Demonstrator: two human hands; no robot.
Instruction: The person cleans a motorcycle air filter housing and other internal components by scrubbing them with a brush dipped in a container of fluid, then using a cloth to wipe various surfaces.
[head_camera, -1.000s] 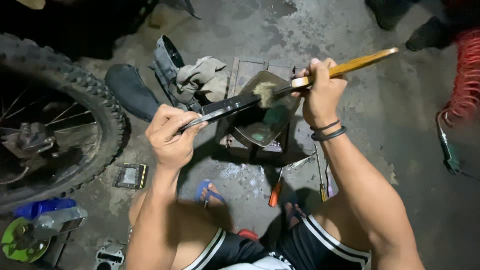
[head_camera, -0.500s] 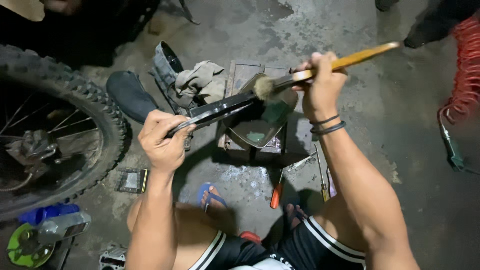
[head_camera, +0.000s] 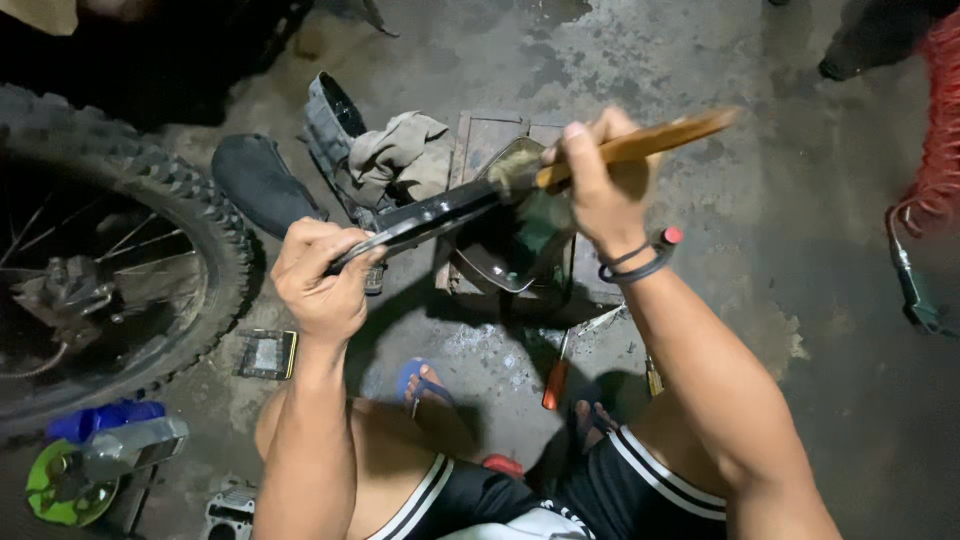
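Your right hand has drawn the wooden-handled paintbrush leftward along the long black metal part.
Both hands are closed: the right grips the brush handle, the left hand clamps the part's near end, over a dark metal tray on the concrete floor.

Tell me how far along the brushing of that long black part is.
Done: the black part looks wet and glossy along its middle, so some of it seems brushed. In hand: the left hand grips its near end over the tray, while the right hand works the wooden-handled brush at its far end. Left: how clean it is cannot be judged; the screwdrivers lie unused on the floor.
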